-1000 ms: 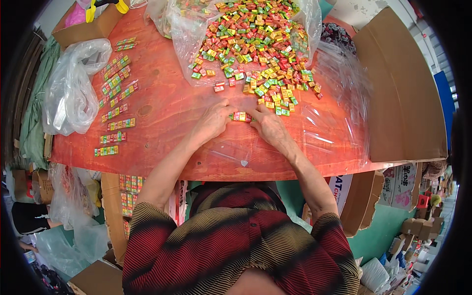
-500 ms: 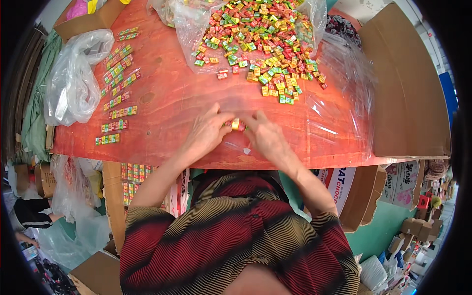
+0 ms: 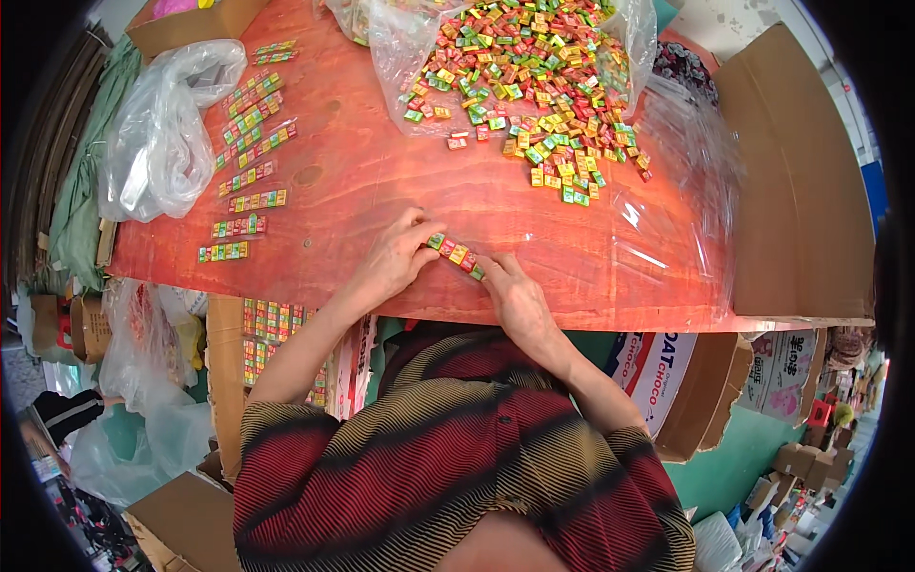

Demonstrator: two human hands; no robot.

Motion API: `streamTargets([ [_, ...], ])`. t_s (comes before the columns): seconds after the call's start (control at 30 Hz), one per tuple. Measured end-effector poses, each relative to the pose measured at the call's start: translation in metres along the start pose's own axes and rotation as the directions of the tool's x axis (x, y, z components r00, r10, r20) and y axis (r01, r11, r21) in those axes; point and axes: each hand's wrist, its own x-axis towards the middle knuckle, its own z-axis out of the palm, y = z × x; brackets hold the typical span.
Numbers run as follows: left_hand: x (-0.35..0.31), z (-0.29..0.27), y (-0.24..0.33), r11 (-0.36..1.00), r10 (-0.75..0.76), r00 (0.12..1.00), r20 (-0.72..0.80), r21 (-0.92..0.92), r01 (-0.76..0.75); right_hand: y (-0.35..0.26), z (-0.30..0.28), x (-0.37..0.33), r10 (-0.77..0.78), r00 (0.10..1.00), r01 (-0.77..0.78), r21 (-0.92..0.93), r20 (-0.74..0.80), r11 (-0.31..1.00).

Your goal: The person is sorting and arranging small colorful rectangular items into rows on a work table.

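A short row of small red, yellow and green boxes (image 3: 456, 255) lies slantwise near the table's front edge. The thumb and fingers of my left hand (image 3: 396, 255) pinch its upper left end. At the lower right end, my right hand (image 3: 519, 297) grips the row with its fingertips. Whether a clear wrap surrounds the row, I cannot tell. Beyond my hands, a large heap of loose matching boxes (image 3: 562, 105) spills from a clear plastic bag (image 3: 396, 57). Several similar rows (image 3: 257, 200) are laid out on the left of the table.
The red table (image 3: 362, 200) has a bunched clear bag (image 3: 157, 143) at its left edge. Clear plastic sheets (image 3: 691, 153) lie on the right, beside a tall cardboard flap (image 3: 801, 181). Below the front edge, an open carton (image 3: 226, 381) holds more boxes.
My hands have spread apart, so more of the row between them shows. The row now slants down to the right. The whole view has shifted slightly.
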Motion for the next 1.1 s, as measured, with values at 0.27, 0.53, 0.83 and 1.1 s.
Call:
streamTargets([
  [0.27, 0.013, -0.008, -0.009, 0.988, -0.152, 0.988, -0.002, -0.020, 0.151, 0.001, 0.004, 0.002, 0.069, 0.998, -0.070, -0.029, -0.006, 0.997],
  [0.53, 0.022, -0.014, -0.026, 0.991, -0.047, 0.993, 0.108, -0.116, 0.060, 0.000, 0.006, 0.005, 0.071, 0.997, -0.070, -0.109, 0.001, 0.992],
  [0.83, 0.017, -0.012, -0.002, 0.957, -0.282, 0.956, 0.081, -0.039, 0.286, -0.002, 0.012, 0.008, -0.076, 0.997, 0.069, -0.213, -0.024, 0.975],
  [1.1, -0.015, 0.023, 0.007, 0.862, 0.117, 0.983, 0.143, 0.477, -0.172, -0.001, 0.021, 0.016, -0.081, 0.971, 0.128, 0.206, -0.225, 0.970],
])
